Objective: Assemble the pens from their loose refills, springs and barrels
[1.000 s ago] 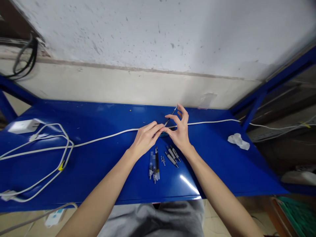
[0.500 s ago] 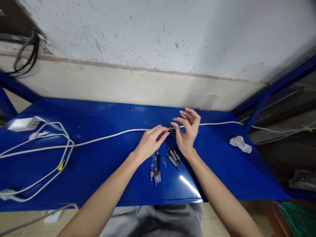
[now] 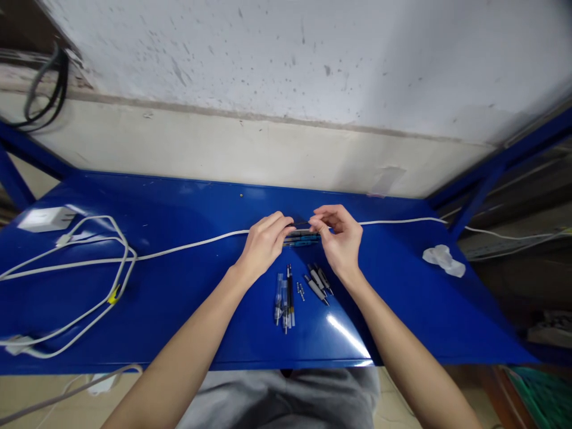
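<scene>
A thin dark pen refill (image 3: 301, 223) stretches between my two hands above the table. My left hand (image 3: 264, 243) pinches its left end and my right hand (image 3: 342, 238) closes on the other end; both ends are hidden by fingers. Just below the fingertips lie several pens with blue grips (image 3: 304, 240), partly covered by my hands. Closer to me are clear pen barrels (image 3: 279, 301), dark refills (image 3: 290, 292) beside them, small silvery parts (image 3: 301, 291), and grey pen grip sections with pointed tips (image 3: 317, 290).
A white cable (image 3: 192, 244) runs across the blue table (image 3: 179, 310), passing behind my hands. At the left are its loops and a white charger (image 3: 47, 219). Crumpled white plastic (image 3: 444, 260) lies at the right. The wall (image 3: 268, 149) borders the table's back edge.
My right hand has lowered and its raised, spread fingers have closed in. The refill has gone from slanted to nearly level. My left hand has shifted slightly left, uncovering more of the blue-gripped pens.
</scene>
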Motion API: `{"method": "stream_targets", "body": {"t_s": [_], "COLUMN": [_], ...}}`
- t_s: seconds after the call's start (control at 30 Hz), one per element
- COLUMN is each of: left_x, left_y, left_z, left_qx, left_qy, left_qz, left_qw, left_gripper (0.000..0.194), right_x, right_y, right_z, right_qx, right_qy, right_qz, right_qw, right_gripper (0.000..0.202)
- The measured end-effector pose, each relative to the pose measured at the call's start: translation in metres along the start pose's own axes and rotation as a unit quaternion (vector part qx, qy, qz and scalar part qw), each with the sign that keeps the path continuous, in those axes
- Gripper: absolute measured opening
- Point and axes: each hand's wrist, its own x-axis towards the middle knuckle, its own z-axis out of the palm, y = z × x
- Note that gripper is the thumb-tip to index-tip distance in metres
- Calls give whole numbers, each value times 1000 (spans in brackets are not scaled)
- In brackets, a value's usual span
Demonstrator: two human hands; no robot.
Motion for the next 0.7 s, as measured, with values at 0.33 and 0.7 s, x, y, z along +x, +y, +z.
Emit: {"method": "stream_targets", "body": {"t_s": [0.33, 0.7], "left_x": [2, -4], "left_y": [4, 10], "left_z": [-4, -3], "left_qx": [43, 101], "left_qy": [-19, -54], "left_qz": [17, 9], "left_qw": [999, 993], "left_gripper": [22, 28], "right_x": [-2, -3], "right_y": [-1, 4], "right_z": [1, 1], "right_qx": [-64, 5], "right_qy": [-17, -101], "right_qz": [-9, 40], "right_qw": [998, 994], "right_gripper": [12, 18]}}
